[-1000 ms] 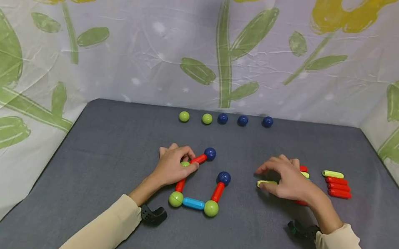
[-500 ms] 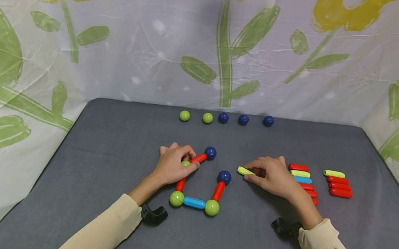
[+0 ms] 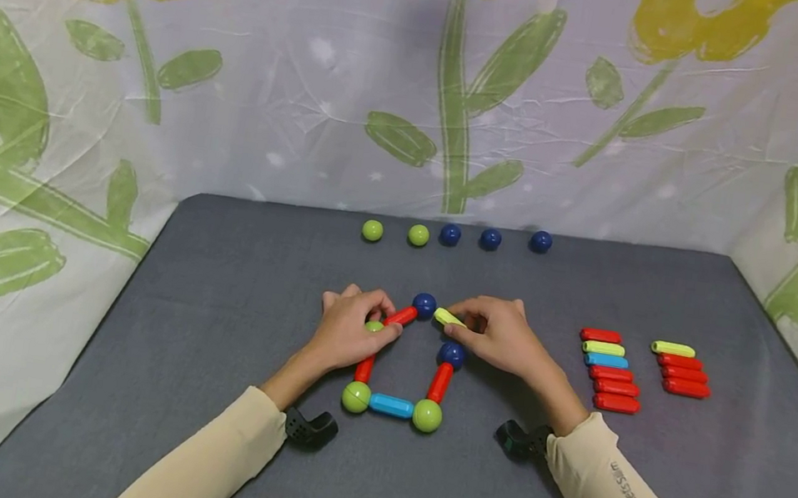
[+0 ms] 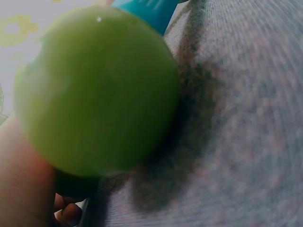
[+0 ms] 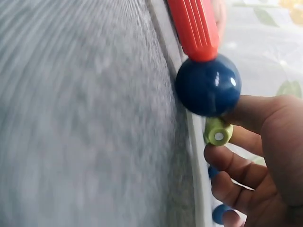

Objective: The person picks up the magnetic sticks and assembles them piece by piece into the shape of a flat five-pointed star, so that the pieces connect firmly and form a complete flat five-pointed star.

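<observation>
In the head view, an unfinished-looking ring of magnetic rods and balls lies on the grey table. Its blue rod (image 3: 391,405) joins two green balls (image 3: 427,416), and red rods (image 3: 439,382) rise from both. My left hand (image 3: 346,328) pinches the upper-left red magnetic rod (image 3: 402,316) beside a partly hidden green ball (image 3: 374,326). A blue ball (image 3: 424,306) caps that rod. My right hand (image 3: 497,334) pinches a yellow-green magnetic rod (image 3: 447,318), its tip close to that ball; contact is unclear. Below it sits another blue ball (image 3: 451,355). A green ball (image 4: 97,92) fills much of the left wrist view.
Two loose green balls (image 3: 418,235) and several blue balls (image 3: 490,238) line the back of the table. On the right lie two stacks of rods: one red, yellow-green and blue (image 3: 607,361), the other red (image 3: 683,375) with one yellow-green. A flowered sheet (image 3: 277,81) hangs behind.
My right hand has carried the yellow-green magnetic rod leftward from near the rod stack to the upper blue ball. My left hand has kept its hold with little movement.
</observation>
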A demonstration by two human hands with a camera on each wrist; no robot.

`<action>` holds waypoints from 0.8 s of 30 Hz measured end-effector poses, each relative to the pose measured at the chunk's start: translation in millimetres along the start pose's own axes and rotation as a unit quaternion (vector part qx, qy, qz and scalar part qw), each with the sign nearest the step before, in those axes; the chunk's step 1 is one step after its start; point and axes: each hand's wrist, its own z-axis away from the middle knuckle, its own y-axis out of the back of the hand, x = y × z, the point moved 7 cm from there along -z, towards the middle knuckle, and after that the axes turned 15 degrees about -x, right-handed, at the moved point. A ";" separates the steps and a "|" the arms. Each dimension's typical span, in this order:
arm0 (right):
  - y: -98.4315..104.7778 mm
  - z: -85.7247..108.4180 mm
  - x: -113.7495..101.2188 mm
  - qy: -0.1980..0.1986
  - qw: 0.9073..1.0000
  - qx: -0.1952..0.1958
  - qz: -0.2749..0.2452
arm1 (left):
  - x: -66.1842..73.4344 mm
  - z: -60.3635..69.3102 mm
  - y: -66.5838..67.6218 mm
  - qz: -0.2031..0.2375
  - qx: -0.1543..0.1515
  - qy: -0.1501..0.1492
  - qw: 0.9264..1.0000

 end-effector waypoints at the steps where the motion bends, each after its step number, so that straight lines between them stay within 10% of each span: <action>1: -0.8 -1.3 -0.6 -0.003 1.000 0.000 0.001 | 0.4 0.0 0.1 0.000 0.000 -0.001 1.000; 24: -11.8 11.2 6.4 -0.085 0.995 -0.038 -0.046 | -3.1 -0.1 0.0 0.016 0.012 0.019 1.000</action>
